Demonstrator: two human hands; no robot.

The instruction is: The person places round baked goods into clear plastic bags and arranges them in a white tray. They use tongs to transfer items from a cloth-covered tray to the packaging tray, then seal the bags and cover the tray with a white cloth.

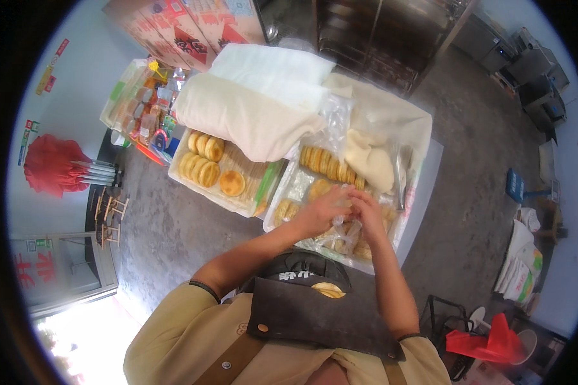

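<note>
My left hand [324,213] and my right hand [368,212] meet over the near part of a white foam box [271,215]. Their fingers are bent together at the gathered top of a clear plastic bag [348,232]. Through the plastic, round golden flatbreads [336,244] show under my hands. Behind them a row of flatbreads [327,165] stands on edge in the same box. Metal tongs [401,173] lie along its right side, next to a crumpled beige cloth [369,157]. The fingertips partly cover one another.
A second box [237,206] at the left holds more flatbreads, partly covered by a beige cloth [237,119] and a white cloth [273,74]. Packaged goods [151,115] crowd a bin beyond it. A dark rack [392,38] stands behind; a folded red umbrella [58,163] is far left.
</note>
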